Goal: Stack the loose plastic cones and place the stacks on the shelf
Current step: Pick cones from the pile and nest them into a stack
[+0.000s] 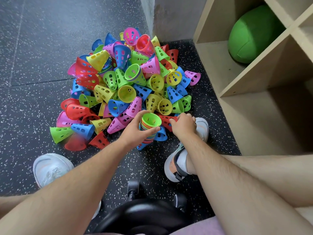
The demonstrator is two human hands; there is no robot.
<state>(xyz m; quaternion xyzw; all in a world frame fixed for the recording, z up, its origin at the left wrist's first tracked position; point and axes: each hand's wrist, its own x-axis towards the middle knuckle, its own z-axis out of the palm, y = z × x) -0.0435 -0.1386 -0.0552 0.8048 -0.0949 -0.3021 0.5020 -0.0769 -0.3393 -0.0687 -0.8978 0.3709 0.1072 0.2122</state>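
In the head view, a pile (127, 82) of loose coloured cones lies on the speckled floor (33, 102) at the frame's centre. Just below it, the left hand (135, 133) has its fingers wrapped round a stack (151, 120) topped by a green cone. Beside it, the right hand (183, 124) has its fingers closed on a red cone (166, 120) at the pile's lower edge. The shelf (264, 68) stands at right, holding a green ball (254, 33).

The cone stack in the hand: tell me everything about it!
The cone stack is many holey plastic cones nested together, wide mouths up, a green one innermost and orange, yellow, blue and red rims below. It leans at the pile's near edge. The left hand grips its upper part; its blue tip points at the floor.
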